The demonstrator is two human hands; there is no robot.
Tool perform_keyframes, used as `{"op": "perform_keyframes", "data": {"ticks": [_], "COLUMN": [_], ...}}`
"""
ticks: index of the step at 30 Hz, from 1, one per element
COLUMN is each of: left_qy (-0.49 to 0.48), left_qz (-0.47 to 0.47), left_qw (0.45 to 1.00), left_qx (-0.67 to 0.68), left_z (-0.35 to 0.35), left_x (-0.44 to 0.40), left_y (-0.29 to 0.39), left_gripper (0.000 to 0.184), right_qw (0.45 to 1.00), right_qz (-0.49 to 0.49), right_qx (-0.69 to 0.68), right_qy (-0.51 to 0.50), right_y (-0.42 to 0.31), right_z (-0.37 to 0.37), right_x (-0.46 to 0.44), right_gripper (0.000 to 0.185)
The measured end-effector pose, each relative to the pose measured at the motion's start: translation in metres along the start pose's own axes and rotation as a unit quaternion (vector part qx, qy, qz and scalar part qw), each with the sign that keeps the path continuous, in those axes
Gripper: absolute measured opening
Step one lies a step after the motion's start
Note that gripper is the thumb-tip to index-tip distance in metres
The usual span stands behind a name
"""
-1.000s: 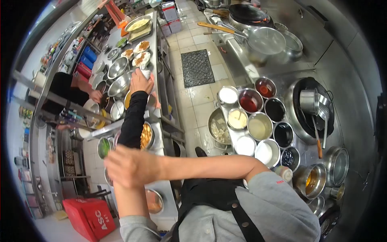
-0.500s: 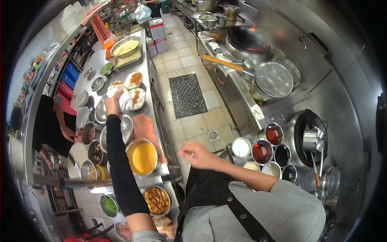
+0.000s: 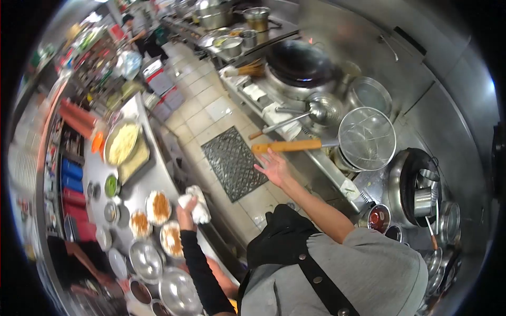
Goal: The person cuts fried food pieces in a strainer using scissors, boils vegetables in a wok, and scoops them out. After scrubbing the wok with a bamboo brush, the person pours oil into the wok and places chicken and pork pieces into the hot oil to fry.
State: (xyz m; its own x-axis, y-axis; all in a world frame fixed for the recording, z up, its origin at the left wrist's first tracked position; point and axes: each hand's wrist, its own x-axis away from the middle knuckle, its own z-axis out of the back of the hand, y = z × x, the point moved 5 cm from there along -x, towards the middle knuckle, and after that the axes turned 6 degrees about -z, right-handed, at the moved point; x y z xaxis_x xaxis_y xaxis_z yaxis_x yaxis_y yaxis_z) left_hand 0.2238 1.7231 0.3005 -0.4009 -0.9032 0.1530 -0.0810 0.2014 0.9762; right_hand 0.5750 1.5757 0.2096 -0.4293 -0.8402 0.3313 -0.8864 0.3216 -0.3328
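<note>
My left hand [image 3: 186, 213], below it a black sleeve, is closed on a crumpled white cloth [image 3: 200, 205] at the aisle side of the steel counter. Beside it on the counter sit three bowls of white food topped with orange-brown crumbs, the nearest being this bowl [image 3: 172, 239]. My right hand [image 3: 276, 168] reaches over the aisle with fingers spread, just below the wooden handle [image 3: 287, 146] of a large mesh strainer [image 3: 367, 138]. Whether a fingertip touches the handle I cannot tell. The strainer rests over a pot on the stove side.
A black wok [image 3: 299, 60] sits on the range, with a perforated ladle [image 3: 322, 110] nearby. Steel bowls [image 3: 147, 260] and a large bowl of pale yellow food [image 3: 123, 143] stand on the counter. A black floor mat [image 3: 234, 163] lies in the aisle. A co-worker's arm [image 3: 84, 260] shows at left.
My left hand has carried the white cloth from above the bowls towards the aisle. My right hand has opened and stretched forward to the strainer's handle. The view has turned towards the stove.
</note>
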Motion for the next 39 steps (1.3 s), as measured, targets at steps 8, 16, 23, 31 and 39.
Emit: {"op": "perform_keyframes", "data": {"ticks": [8, 16, 23, 31, 39], "left_qy": [-0.152, -0.503, -0.762, -0.769, -0.691], "left_qz": [0.189, 0.187, -0.111, -0.176, 0.211], "left_qw": [0.954, 0.840, 0.567, 0.404, 0.544], "left_qx": [0.173, -0.077, -0.294, -0.462, -0.427], "left_z": [-0.138, -0.370, -0.605, -0.735, -0.715], "left_x": [-0.148, -0.294, -0.234, -0.119, -0.095], "left_y": [-0.023, -0.054, -0.108, -0.239, -0.273], "left_gripper": [0.036, 0.032, 0.039, 0.090, 0.030], "right_qw": [0.979, 0.913, 0.827, 0.789, 0.754], "right_qz": [0.175, 0.347, 0.439, 0.493, 0.510], "right_qx": [-0.079, -0.208, -0.145, -0.196, -0.203], "right_qy": [-0.062, 0.045, 0.321, 0.311, 0.361], "right_y": [-0.108, -0.185, -0.137, -0.088, -0.068], "right_z": [-0.081, -0.121, -0.124, -0.109, -0.074], "right_x": [0.001, 0.080, 0.144, 0.153, 0.176], "right_gripper": [0.011, 0.010, 0.016, 0.022, 0.024]}}
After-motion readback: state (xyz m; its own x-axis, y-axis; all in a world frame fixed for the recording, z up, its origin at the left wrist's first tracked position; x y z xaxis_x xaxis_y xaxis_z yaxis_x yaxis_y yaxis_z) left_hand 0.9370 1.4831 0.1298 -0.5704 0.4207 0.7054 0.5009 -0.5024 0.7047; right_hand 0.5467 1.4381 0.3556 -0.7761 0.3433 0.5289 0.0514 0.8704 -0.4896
